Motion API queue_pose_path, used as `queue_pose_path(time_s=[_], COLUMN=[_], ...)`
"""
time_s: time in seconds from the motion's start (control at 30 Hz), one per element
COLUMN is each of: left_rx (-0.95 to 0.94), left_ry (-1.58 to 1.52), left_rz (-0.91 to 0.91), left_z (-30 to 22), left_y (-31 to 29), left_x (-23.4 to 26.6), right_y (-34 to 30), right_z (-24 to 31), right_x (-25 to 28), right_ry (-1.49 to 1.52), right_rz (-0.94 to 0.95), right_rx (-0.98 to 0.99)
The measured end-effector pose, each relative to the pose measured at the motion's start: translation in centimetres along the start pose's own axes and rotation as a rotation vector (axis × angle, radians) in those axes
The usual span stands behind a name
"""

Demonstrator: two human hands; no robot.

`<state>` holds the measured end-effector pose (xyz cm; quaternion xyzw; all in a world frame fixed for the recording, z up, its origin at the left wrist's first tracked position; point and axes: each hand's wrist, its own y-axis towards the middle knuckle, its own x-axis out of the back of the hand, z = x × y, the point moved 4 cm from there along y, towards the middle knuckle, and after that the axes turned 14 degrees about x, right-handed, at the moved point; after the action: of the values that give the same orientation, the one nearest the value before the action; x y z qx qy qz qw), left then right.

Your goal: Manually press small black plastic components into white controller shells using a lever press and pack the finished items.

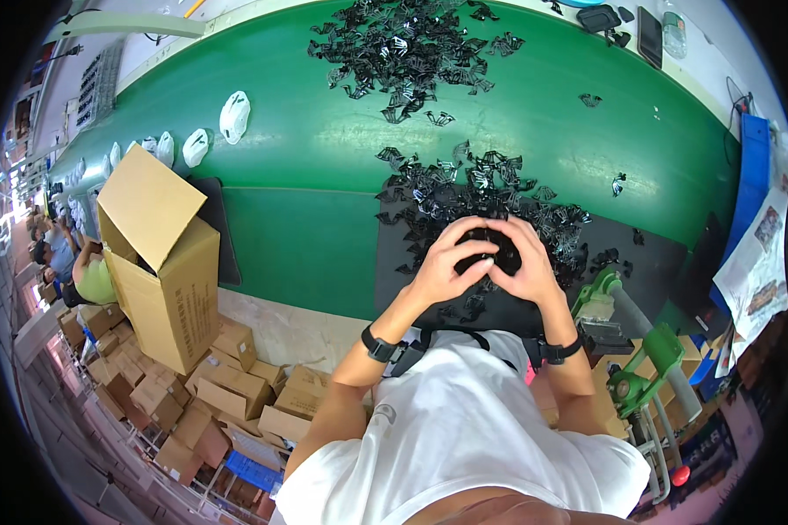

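The left grip and the right grip meet over a near pile of small black pieces, fingers and thumbs curved toward each other around a dark gap. Whether the fingers are pinching a piece there or only circling it, I cannot tell — black lies over black. The near pile spreads just beyond and to both sides of the two grips, on a black mat laid over the green desk; a far heap of similar pieces sits well beyond them.

The step in hand looks like close two-handed work on one or a few of these pieces. The next move, as I judge it, calls for steady fingertips and a clear hold on a single piece, since those around it lie jumbled and could snag.

Near the right grip, to its right and closer to the body, stands a green press.

As for writing, the tall cardboard box well left of the left grip carries dark print on its side — and the paper sheet far right of the right grip shows blurred printing. No brand can be made out on the black pieces.
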<state>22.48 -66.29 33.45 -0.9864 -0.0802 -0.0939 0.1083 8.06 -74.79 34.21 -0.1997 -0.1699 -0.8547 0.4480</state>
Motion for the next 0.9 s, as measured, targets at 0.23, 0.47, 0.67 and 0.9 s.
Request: queue_pose_path(time_s=[0.23, 0.47, 0.67, 0.9], left_rx=[0.063, 0.448, 0.289, 0.215], left_ry=[0.405, 0.699, 0.724, 0.481], left_rz=[-0.472, -0.559, -0.424, -0.266], left_z=[0.9, 6.3, 5.1, 3.4], left_y=[2.0, 7.3, 9.1, 10.9], left_x=[7.4, 8.0, 2.5, -3.4], right_y=[0.7, -5.8, -0.6, 2.9], right_z=[-0.5, -17.7, -12.2, -8.3], right_x=[5.0, 13.3, 6.6, -0.3], right_ry=[-0.270, -0.857, -0.722, -0.565], right_rz=[-0.074, -0.580, -0.387, -0.378], right_rx=[-0.103, -0.803, -0.790, -0.486])
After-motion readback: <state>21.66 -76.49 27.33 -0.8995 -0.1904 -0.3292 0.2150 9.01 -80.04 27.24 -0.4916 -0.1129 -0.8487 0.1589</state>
